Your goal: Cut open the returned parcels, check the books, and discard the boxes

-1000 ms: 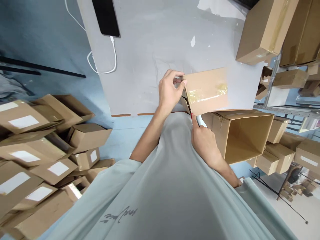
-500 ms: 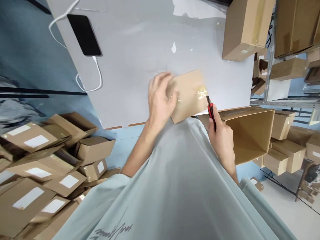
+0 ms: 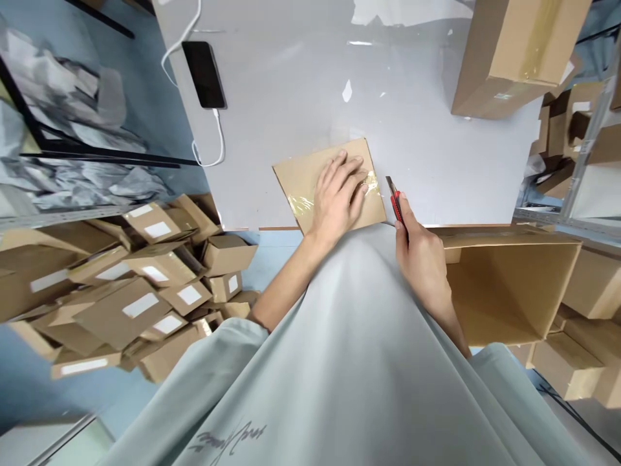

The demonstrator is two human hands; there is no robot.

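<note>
Carton: the small taped carton (image 3: 297, 180) lies on the near edge of the table (image 3: 281, 84), left of the blade, turned askew to me.
Left hand: I see the left hand (image 3: 338, 194) palm down on its top, fingers spread, pressing rather than gripping.
Right hand: the right hand (image 3: 423, 259) grasps the red cutter (image 3: 396, 206), blade out and pointing to the far side.
Blade: half a second ago its tip met the taped right edge; now it stands just right of it, clear. I judge the cutting is paused.
Shift: the carton sits further left than before, and the palm has come onto its top.
Tape: the left hand covers the middle of the tape (image 3: 301, 205); I cannot tell whether it is slit.
Near side: the shirt (image 3: 359, 323) hides part of the carton's near edge.
</note>
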